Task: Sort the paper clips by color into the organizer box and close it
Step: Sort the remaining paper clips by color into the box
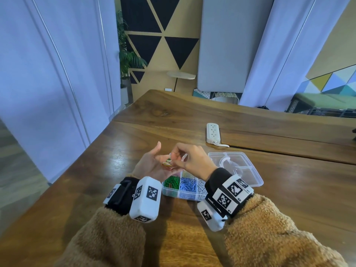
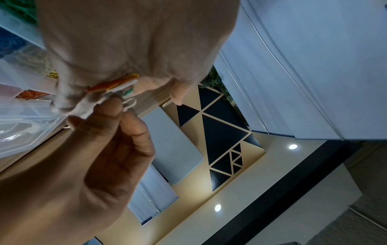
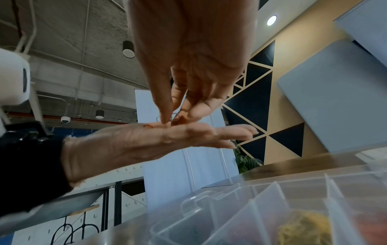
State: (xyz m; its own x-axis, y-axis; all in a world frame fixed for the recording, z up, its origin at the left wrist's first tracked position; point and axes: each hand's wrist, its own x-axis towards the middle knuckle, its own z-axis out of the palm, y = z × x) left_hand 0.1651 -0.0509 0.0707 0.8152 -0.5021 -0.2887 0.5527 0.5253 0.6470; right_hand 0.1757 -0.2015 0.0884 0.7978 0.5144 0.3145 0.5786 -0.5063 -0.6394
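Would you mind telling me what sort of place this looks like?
Probably an office or shared workspace: a long wooden table with a power strip, grey partition panels, and a potted plant.

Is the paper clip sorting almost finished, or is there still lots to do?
Quite far along. The organizer box already holds green clips, blue clips and white clips in separate compartments. In hand: the left hand carries a few mixed clips on its palm, and the right hand is pinching one. Left: sort those and close the lid, still open.
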